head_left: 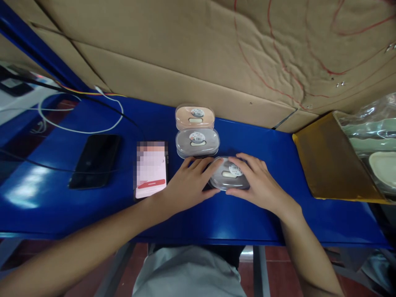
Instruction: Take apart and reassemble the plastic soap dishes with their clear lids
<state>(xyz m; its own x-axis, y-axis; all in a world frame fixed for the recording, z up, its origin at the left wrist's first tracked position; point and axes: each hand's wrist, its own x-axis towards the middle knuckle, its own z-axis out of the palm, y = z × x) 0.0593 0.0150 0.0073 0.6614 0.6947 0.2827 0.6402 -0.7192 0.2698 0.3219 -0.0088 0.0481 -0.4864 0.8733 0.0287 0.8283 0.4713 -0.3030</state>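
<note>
A grey oval plastic box with a clear lid (228, 176) lies on the blue table (216, 214) in front of me. My left hand (188, 183) rests flat beside it, fingertips on its left edge. My right hand (258, 183) cups the box's right side with thumb and fingers around it. Behind it stand two more such boxes in a row: a grey one (197, 142) and a peach one (194, 116).
A phone with a pink card case (151, 168) and a black phone (95, 160) lie to the left, with white and black cables (77, 130) behind. A yellow cardboard tray (335, 159) and bagged pale boxes (375, 142) sit at right. A cardboard wall (216, 53) stands behind.
</note>
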